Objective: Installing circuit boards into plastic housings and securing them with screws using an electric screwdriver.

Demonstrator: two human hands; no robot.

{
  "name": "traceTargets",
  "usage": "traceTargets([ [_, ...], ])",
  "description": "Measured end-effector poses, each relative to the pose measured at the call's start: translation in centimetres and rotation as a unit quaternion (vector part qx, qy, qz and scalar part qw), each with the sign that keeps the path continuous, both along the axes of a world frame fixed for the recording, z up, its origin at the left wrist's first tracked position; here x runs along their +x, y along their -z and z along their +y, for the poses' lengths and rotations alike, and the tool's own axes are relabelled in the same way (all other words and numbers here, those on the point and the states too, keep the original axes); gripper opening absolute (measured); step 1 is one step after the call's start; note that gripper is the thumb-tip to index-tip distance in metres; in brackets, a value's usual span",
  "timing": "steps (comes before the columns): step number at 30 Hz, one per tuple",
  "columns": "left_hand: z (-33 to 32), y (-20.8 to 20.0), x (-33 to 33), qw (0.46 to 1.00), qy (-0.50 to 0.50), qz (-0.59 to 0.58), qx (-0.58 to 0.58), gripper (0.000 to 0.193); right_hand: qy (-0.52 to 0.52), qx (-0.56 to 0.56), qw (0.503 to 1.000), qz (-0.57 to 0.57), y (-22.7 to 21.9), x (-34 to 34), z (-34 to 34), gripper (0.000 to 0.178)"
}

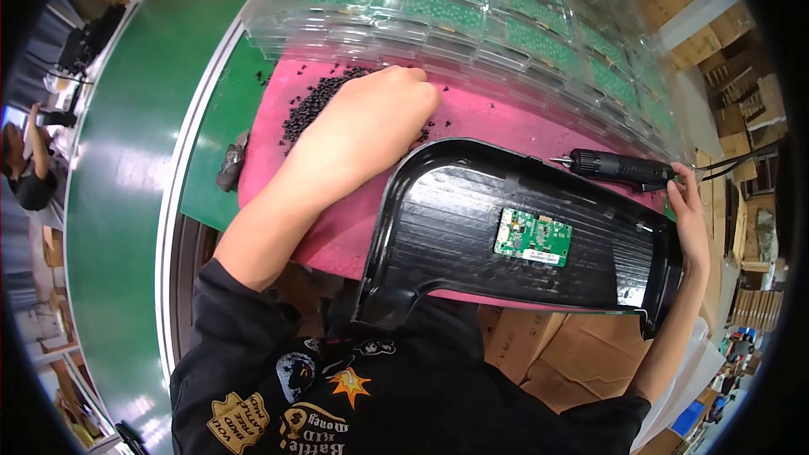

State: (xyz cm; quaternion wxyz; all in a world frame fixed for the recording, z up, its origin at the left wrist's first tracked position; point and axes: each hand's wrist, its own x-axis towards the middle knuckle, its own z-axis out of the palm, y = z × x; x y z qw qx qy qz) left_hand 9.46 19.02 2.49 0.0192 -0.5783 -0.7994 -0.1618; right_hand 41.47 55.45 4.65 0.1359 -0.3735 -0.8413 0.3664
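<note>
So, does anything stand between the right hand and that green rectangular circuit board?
Yes, the raised rim of the glossy black plastic shell runs between the right hand and the green rectangular circuit board lying inside it. Nothing visible covers the board.

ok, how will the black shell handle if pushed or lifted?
Probably slippery: the black shell has a glossy surface. Likely fairly stiff, given its raised, curved rim. The green circuit board inside might slide if the shell tilts; can't tell if it's fastened.

passable: above black shell [455,232] | obstacles: trays [484,13] beyond, screwdriver [613,168] right
</note>
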Motion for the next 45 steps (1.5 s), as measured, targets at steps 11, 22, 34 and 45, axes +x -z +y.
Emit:
traceTargets([
  [11,0.6,0.6,-0.2,1.0,0.01,0.018,0.009,0.011,0.003,0.017,0.859,0.511,-0.5,-9.0,-9.4,0.055],
  [22,1.7,-1.4,0.4,0.984,0.026,-0.125,0.123,0.015,-0.109,-0.234,0.764,0.591,-2.9,-11.9,-15.5,0.033],
  [34,1.1,-0.1,-0.7,0.997,0.003,-0.064,-0.039,0.012,-0.157,-0.318,0.662,0.661,-6.1,-8.8,-19.1,0.039],
  [45,2.7,-2.5,3.5,0.923,0.274,-0.203,0.176,0.012,-0.188,-0.251,0.683,0.659,-6.6,-7.2,-20.1,0.046],
])
